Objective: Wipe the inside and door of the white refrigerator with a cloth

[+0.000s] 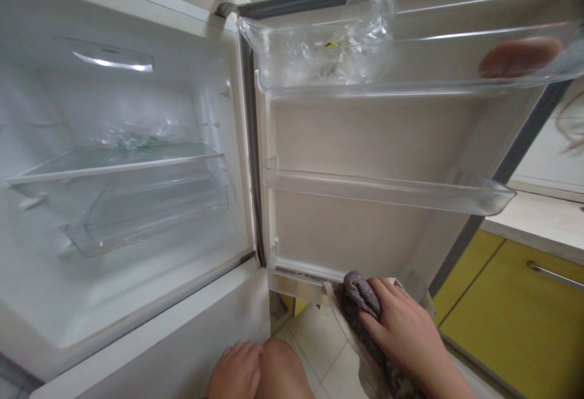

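1. Two bare hands appear at the lower edge of the view. The right hand (404, 320) closes its fingers and thumb around a bunched grey-brown fabric cloth (360, 294); the grip is pressed together on the folded top of the cloth, and the rest hangs below the palm.
2. Left of the grip, well apart from it, the left hand (235, 368) lies beside a bare knee (283, 368), fingers bent; whether it pinches anything cannot be told.
3. Directly at the grip, the cloth lies over a shallow clear-plastic lower door shelf (296, 286), whose left part extends beyond the cloth.
4. Behind and above the grip stands the open off-white refrigerator door panel (347, 235), edged with a dark grey strip seal (253, 143).
5. Above the grip runs a narrow clear-plastic middle door shelf (365, 187); higher still, a deeper clear-plastic upper door shelf (438, 90) holds a crumpled transparent bag (374, 16) and, at its right, a rounded reddish-brown object (520, 56).
6. Far left of the grip, a frosted glass shelf (91, 163) sits above a clear-plastic tray (150, 219).
7. Right of the grip stands a yellow cabinet (524, 308) with a silver bar handle (554, 272).
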`<action>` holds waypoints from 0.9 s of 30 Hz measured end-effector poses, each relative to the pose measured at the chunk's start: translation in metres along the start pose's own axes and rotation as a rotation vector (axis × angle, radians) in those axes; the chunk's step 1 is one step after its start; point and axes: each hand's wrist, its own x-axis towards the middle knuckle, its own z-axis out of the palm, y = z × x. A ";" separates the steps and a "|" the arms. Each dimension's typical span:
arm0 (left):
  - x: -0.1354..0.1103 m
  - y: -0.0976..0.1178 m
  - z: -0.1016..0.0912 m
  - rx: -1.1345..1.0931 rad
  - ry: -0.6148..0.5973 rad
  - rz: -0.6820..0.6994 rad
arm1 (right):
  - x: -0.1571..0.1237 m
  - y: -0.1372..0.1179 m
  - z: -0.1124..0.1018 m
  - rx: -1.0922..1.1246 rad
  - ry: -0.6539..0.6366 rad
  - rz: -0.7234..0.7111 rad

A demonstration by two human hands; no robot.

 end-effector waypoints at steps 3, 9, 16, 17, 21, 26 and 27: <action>0.017 0.006 -0.029 -0.147 0.081 0.034 | 0.000 -0.001 0.000 0.002 0.013 0.008; 0.078 0.022 -0.073 -0.094 0.161 0.238 | 0.000 0.000 -0.002 0.115 0.031 0.025; 0.078 0.026 -0.046 -0.107 -0.035 0.234 | -0.001 0.024 -0.005 0.337 0.042 0.069; 0.077 0.026 -0.046 -0.111 -0.037 0.224 | 0.000 0.030 -0.007 0.370 0.076 0.093; 0.077 0.022 -0.053 -0.084 0.001 0.195 | 0.010 0.039 -0.021 0.386 0.319 0.228; 0.085 0.018 -0.061 -0.013 0.081 0.217 | 0.038 0.011 -0.040 0.422 0.592 0.186; 0.087 0.017 -0.062 0.002 0.097 0.207 | 0.045 0.003 -0.043 0.442 0.639 0.174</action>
